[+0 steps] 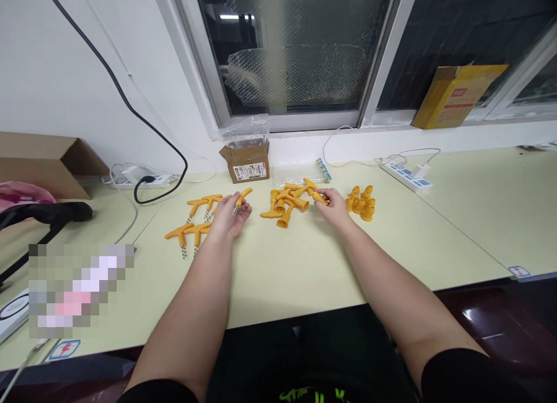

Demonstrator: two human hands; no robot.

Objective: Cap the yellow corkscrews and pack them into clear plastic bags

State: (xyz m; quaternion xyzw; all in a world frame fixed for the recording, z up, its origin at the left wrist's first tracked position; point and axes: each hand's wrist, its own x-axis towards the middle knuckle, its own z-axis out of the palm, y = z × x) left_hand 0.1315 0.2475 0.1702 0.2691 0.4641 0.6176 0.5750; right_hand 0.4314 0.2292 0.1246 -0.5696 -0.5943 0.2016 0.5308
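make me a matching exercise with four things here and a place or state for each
1. left hand
2. spaced-out corkscrews
3. clustered yellow caps
4. small labelled box

A. by the wall, below the window
B. right of the right hand
C. holding a yellow-handled piece
D. left of the left hand

Pairs: 1-C, 2-D, 3-B, 4-A

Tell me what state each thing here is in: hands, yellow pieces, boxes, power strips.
Left hand: closed on a corkscrew, spiral bare
Right hand: closed on a yellow piece, partly hidden
Left corkscrews: lying, visible spirals bare
Right sleeves: standing, clustered
Middle heap: jumbled
Small carton: open
Yellow box: open, leaning
Left power strip: black plug in
Right power strip: white adapter in
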